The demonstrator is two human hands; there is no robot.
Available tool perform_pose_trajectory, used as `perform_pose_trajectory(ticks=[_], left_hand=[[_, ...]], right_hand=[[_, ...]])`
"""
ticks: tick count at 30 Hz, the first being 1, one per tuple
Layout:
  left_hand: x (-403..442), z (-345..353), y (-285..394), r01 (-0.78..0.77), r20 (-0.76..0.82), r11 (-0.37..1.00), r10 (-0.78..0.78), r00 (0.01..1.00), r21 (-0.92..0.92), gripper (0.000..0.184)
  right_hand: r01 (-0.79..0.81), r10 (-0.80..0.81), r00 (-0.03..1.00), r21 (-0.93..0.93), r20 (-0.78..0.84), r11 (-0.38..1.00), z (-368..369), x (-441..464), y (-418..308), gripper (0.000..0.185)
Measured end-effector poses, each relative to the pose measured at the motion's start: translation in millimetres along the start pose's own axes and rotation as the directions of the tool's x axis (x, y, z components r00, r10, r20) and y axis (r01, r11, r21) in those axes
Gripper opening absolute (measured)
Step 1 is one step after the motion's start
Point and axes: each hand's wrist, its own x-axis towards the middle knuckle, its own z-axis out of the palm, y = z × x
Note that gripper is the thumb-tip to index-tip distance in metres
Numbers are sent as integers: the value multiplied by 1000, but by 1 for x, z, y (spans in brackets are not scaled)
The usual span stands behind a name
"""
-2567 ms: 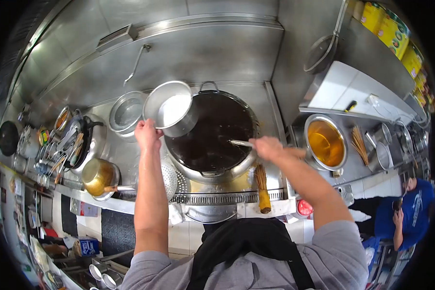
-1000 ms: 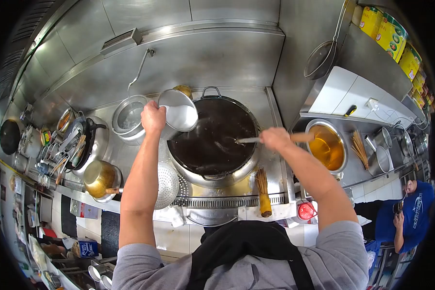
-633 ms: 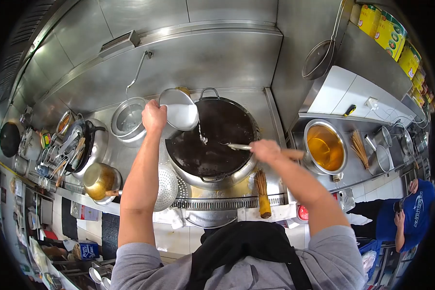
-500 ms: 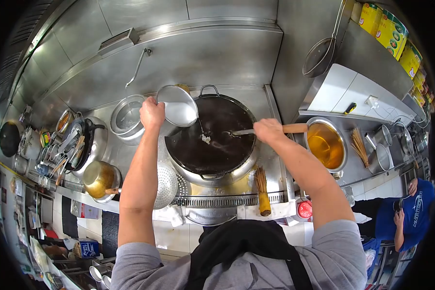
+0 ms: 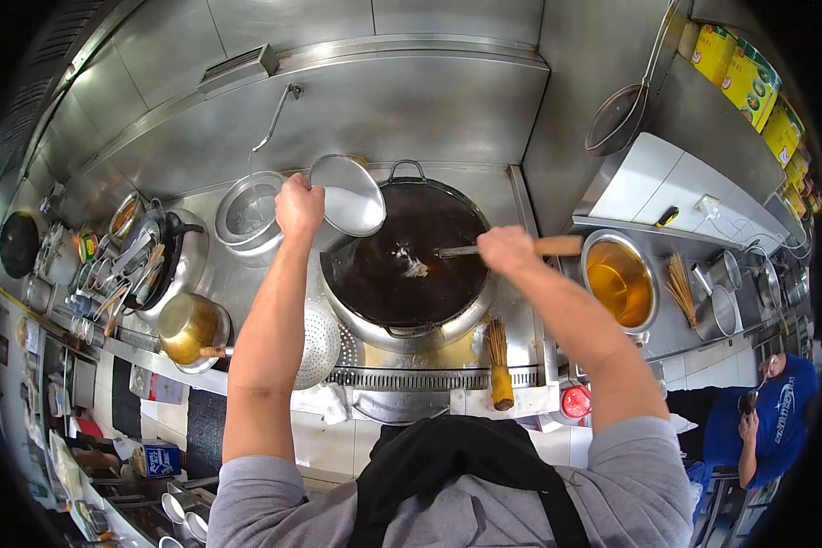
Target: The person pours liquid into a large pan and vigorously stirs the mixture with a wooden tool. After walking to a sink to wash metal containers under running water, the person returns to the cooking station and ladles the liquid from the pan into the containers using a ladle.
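My left hand (image 5: pixel 299 205) is closed on the rim of a round metal bowl (image 5: pixel 345 173). The bowl leans over the left edge of a large black wok (image 5: pixel 374 283), with something white in its lower side; whether powder or liquid I cannot tell. White patches (image 5: pixel 415 267) lie in the wok's dark middle. Wrapped round the wooden handle (image 5: pixel 557 246) of a long metal cooking utensil is my right hand (image 5: pixel 507 248). The utensil's metal shaft (image 5: pixel 457 250) reaches into the wok; its working end is lost against the dark.
Left of the wok stand a strainer over a pot (image 5: pixel 249 210), a perforated ladle (image 5: pixel 317 347) and a brass-coloured pot (image 5: pixel 189 321). A bamboo brush (image 5: pixel 500 365) lies at the front edge. A basin of amber liquid (image 5: pixel 619 281) stands right. A person in blue (image 5: pixel 776 420) is at far right.
The white patch in the wok has grown and spread. More white shows at the bowl's lower side. The view has shifted slightly; both hands keep their holds.
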Motion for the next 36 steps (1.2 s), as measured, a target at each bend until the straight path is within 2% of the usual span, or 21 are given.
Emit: perform_pose_trajectory(ticks=[2,3,5,7,8,9,11,15,17,21,23,24,26,30,32,33,35,36], left_hand=[[-2,0,4,-5,10,1000,5,1000,11,18],[-3,1,6,-15,21,1000,15,1000,20,17],[-1,2,6,-33,13,999,33,999,10,17],[-2,1,6,-37,10,999,37,999,1,17],[-2,-4,8,-25,25,1000,25,999,0,17],[-2,-6,10,-13,37,1000,13,999,-4,17],[-2,-5,10,-2,32,1000,2,999,-6,17],[-1,-3,13,-11,20,1000,11,1000,10,18],[-1,1,15,-20,18,1000,20,1000,0,18],[2,-3,17,-10,24,1000,11,1000,-13,19],[3,-6,19,5,27,1000,-4,1000,-17,19],[3,-6,19,18,30,1000,-18,999,-18,19],[6,-4,18,39,32,999,-38,999,-27,20],[8,4,20,35,40,999,-35,999,-4,22],[8,3,25,35,42,999,-35,999,5,22],[6,2,25,40,45,999,-41,998,17,23],[7,-3,26,38,54,999,-39,998,24,22],[7,-4,26,38,60,999,-39,997,26,22]], right_hand=[[2,0,1000,49,-30,999,22,-9,-39,25],[-34,36,999,189,-8,981,51,-10,-47,26],[-68,45,996,347,73,935,73,-24,-46,27],[-73,53,995,279,79,958,64,-29,-14,26],[-53,29,989,157,148,986,36,-29,0,25],[-37,15,988,141,156,989,26,-20,18,24],[-18,17,1000,21,24,1000,2,-11,25,23],[-47,43,998,67,53,997,14,-11,-36,24],[-66,45,995,255,86,965,54,-14,-45,26],[-49,32,996,205,83,978,43,-21,1,25],[-42,33,996,118,80,992,9,-18,21,24],[-39,30,996,117,82,992,3,-17,18,24],[-10,10,999,-7,46,1000,-11,-10,-3,25],[-51,44,998,131,52,990,45,-15,-42,25],[-71,63,997,303,37,950,55,-31,-34,25],[-72,63,997,304,40,950,46,-35,-21,25],[-14,-3,994,147,111,989,14,-32,10,25],[-11,-6,994,146,112,989,8,-23,14,25]])
